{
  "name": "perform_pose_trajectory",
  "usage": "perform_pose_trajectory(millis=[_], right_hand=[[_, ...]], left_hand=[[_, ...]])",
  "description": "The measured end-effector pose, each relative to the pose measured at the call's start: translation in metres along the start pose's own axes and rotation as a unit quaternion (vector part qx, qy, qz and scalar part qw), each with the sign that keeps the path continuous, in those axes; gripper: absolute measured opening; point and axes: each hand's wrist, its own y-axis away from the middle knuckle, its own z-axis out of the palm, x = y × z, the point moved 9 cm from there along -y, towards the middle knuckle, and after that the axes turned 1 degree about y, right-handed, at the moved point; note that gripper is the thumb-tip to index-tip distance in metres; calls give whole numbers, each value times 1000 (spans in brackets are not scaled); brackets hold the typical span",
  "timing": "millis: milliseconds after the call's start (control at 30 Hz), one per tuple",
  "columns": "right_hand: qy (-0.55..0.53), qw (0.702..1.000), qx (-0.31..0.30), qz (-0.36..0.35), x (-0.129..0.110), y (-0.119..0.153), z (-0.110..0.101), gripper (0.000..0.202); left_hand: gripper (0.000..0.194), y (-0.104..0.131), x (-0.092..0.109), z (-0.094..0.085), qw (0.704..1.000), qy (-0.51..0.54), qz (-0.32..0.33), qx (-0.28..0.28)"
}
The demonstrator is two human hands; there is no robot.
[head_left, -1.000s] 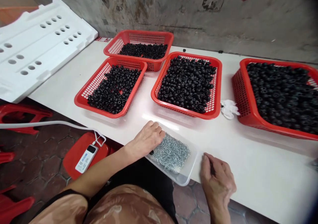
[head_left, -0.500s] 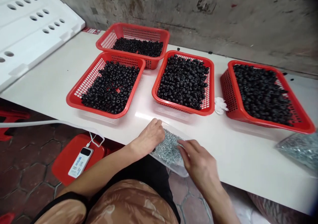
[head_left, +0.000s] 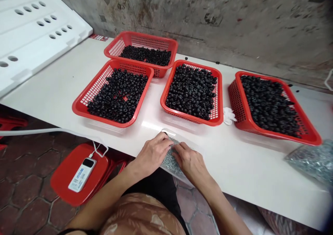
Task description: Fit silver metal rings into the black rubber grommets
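My left hand (head_left: 154,154) is closed, thumb and finger pinched together above a clear tray (head_left: 185,182) of small shiny metal pieces (head_left: 170,163). A small black part (head_left: 165,133) shows at its curled index finger; the rest of its grip is hidden. My right hand (head_left: 189,159) is over the same tray, its fingertips pinched close to the left ones. Whatever lies between the right fingertips is too small to make out. The tray sits at the table's front edge, partly covered by both hands.
Red baskets of small round black parts stand beyond my hands: left (head_left: 75,106), middle (head_left: 221,103), right (head_left: 240,115) and back (head_left: 109,51). A white glove (head_left: 229,116) and a bag of metal pieces (head_left: 313,160) lie rightward. A power bank (head_left: 82,174) rests on a red stool (head_left: 62,179).
My right hand has moved left, bringing its fingertips to the left hand's. The left hand has turned so its thumb and finger show. The view has shifted slightly.
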Motion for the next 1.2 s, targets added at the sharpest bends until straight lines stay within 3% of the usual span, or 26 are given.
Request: perform_pose_trajectory(millis=[67, 133, 233, 333, 400, 500, 800, 967, 1200], right_hand=[[-82, 995, 46, -19, -1, 5, -10, 13], [-196, 973, 117, -43, -3, 12, -29, 14], [-318, 924, 199, -76, -8, 26, -55, 16], [-348, 905, 222, -102, -20, 33, -69, 20], [-343, 901, 238, -119, -26, 35, -74, 22], [-325, 894, 280, -127, -29, 37, -79, 21], [-228, 890, 356, -169, -37, 46, -80, 32], [-233, 888, 355, -176, -41, 47, -82, 29], [-283, 894, 322, -129, -34, 40, -78, 25]], left_hand=[[27, 2, -2, -3, 997, 75, -21, 17], [28, 3, -10, -5, 977, 198, -73, 27], [30, 7, -23, 2, 893, 417, -169, 29], [34, 9, -29, 10, 802, 557, -215, 31], [37, 11, -31, 14, 764, 601, -232, 34], [39, 14, -32, 19, 731, 633, -251, 40], [31, 19, -28, 23, 722, 638, -263, 46], [31, 21, -28, 25, 718, 638, -272, 50], [24, 23, -28, 21, 744, 609, -267, 54]])
